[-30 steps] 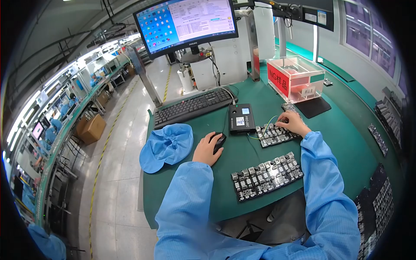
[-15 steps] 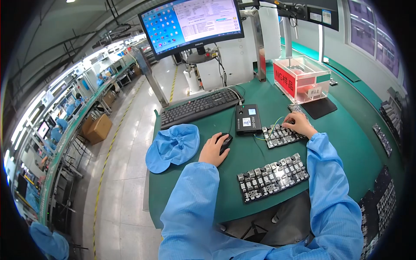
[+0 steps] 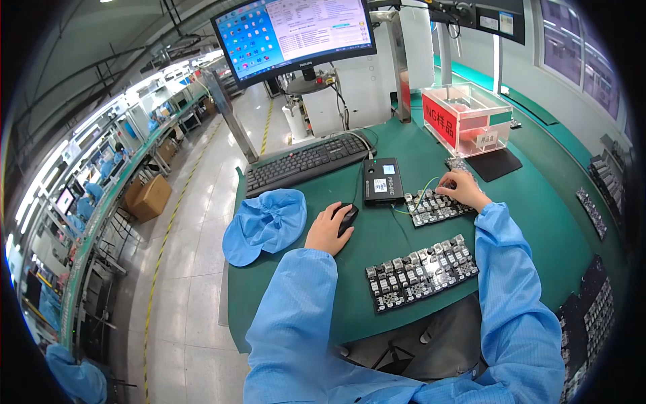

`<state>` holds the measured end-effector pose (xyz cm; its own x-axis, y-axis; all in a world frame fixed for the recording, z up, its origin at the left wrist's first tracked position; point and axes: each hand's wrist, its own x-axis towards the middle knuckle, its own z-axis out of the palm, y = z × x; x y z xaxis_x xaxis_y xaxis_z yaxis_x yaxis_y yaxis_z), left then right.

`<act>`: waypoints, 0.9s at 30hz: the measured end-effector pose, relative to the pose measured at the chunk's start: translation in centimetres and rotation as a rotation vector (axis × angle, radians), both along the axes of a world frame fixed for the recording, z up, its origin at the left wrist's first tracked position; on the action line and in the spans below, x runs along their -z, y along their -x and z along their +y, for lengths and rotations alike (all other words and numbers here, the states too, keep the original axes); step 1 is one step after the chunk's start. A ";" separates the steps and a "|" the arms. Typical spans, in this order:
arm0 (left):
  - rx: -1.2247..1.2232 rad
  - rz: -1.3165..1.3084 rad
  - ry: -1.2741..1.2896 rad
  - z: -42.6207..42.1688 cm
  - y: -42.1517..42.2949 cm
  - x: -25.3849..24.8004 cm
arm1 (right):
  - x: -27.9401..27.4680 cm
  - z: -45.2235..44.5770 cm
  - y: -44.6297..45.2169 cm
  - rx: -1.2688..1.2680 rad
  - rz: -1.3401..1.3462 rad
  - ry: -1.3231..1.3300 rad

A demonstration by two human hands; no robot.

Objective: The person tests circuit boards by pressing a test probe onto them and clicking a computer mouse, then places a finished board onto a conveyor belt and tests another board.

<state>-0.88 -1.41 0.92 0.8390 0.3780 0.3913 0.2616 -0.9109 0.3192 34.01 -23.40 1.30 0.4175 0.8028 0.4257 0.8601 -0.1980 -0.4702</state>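
On the green mat, my left hand [image 3: 328, 230] rests over a black computer mouse [image 3: 348, 217], fingers curved along it. My right hand [image 3: 463, 188] is closed in a pinch over the far bare keyboard module [image 3: 431, 212], which has exposed key switches. What sits between those fingertips is too small to make out. A thin green-yellow wire [image 3: 424, 194] loops from the module's left side close to the fingers. Left of it lies a black tester box [image 3: 383, 183] with a small lit screen. A second bare keyboard module [image 3: 422, 275] lies nearer my body.
A blue cloth cap [image 3: 266, 225] lies left of the mouse. Behind are a black keyboard [image 3: 306, 163] and a lit monitor [image 3: 296, 37]. A clear box with a red label [image 3: 441, 122] stands back right, beside a black pad [image 3: 494, 166]. More modules [image 3: 592, 213] lie far right.
The whole view has shifted slightly. My left hand stays on the mouse, and my right hand keeps its pinch over the far module with little visible movement.
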 end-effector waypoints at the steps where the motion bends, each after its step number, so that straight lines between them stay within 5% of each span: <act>1: -0.008 0.009 -0.002 -0.1 0.0 -0.1 | -0.1 0.0 0.1 -0.008 -0.040 -0.016; 27: 0.006 -0.002 -0.012 0.1 0.0 0.0 | 0.2 0.1 -0.2 0.011 0.044 0.008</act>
